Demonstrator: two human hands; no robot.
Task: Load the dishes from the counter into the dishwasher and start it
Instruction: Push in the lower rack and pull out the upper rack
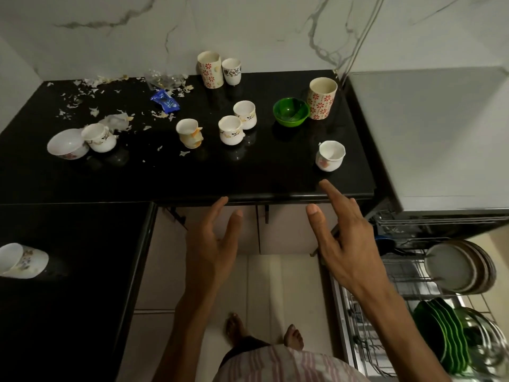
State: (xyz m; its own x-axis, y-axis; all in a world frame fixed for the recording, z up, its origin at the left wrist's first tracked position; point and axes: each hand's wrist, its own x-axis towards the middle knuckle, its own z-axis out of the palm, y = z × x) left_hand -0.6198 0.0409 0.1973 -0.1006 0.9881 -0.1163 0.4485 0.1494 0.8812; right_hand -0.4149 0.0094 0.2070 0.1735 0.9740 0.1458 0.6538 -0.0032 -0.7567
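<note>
Head view: both hands are open and hold nothing. Right hand [341, 238] reaches for the small white cup [330, 155] at middle right of the black worktop [248, 172]; best grab it round its sides.

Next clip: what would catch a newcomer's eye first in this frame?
Two open hands, left hand and right hand, reach toward the black counter scattered with white cups and peel scraps. A bright green bowl stands beside a red-flowered tumbler, and the dishwasher rack at right holds plates.
</note>
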